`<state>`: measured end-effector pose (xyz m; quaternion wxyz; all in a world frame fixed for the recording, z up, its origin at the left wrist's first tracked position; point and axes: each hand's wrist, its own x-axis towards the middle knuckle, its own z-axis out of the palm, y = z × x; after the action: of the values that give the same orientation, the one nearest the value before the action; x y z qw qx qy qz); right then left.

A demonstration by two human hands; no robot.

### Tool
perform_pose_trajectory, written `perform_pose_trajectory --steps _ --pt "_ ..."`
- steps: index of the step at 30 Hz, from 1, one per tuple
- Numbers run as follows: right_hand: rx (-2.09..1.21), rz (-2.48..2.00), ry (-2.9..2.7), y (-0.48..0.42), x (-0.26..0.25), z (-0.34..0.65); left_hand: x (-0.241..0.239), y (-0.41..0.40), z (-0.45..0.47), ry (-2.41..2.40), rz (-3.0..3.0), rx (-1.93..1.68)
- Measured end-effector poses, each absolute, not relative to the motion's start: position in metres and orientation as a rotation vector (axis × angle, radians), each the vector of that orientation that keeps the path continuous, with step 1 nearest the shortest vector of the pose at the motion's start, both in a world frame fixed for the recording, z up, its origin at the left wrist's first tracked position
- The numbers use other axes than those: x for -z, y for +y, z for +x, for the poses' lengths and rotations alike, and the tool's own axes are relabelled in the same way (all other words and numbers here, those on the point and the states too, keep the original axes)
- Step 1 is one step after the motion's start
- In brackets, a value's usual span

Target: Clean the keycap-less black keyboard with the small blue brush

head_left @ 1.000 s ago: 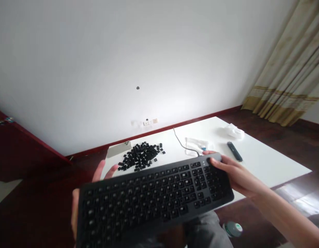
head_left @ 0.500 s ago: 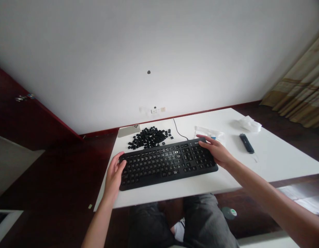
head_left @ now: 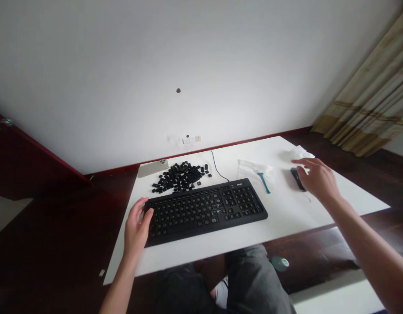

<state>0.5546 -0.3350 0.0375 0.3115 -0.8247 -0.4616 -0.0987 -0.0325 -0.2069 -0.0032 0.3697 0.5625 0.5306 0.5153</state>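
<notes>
A black keyboard (head_left: 204, 210) with bare key stems lies flat on the white table (head_left: 286, 218). My left hand (head_left: 136, 229) rests against the keyboard's left end, fingers loosely curved on its edge. My right hand (head_left: 317, 176) hovers open over a small black oblong device (head_left: 296, 179) at the right of the table, fingertips just above it. A pile of loose black keycaps (head_left: 180, 176) lies behind the keyboard. A blue tool (head_left: 264, 182) lies on a clear plastic bag (head_left: 253, 168) between keyboard and device.
A phone (head_left: 153, 168) lies face down at the table's back left. The keyboard cable (head_left: 217, 168) runs toward the wall. Crumpled white wrapping (head_left: 296, 153) sits at the back right. A green tape roll (head_left: 279, 263) lies on the dark floor under the table.
The keyboard came down from in front of me onto the table. My right hand let go of its right end and moved right to the black device.
</notes>
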Motion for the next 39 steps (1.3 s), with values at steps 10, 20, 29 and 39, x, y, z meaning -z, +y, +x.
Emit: perform_pose_trajectory --steps 10,20,29,39 --pt "-0.193 -2.425 -1.093 -0.339 -0.025 0.619 -0.004 -0.208 -0.027 1.340 1.257 -1.281" --pt "0.101 -2.552 -1.076 -0.307 -0.047 0.647 -0.006 -0.197 -0.026 1.352 1.111 -1.458" --pt "-0.137 -2.621 -1.129 -0.205 -0.083 0.627 -0.024 -0.117 -0.066 1.528 1.196 -1.944" --pt "-0.358 -2.124 -1.891 -0.090 -0.035 0.471 -0.010 -0.124 -0.065 1.811 1.727 -1.861"
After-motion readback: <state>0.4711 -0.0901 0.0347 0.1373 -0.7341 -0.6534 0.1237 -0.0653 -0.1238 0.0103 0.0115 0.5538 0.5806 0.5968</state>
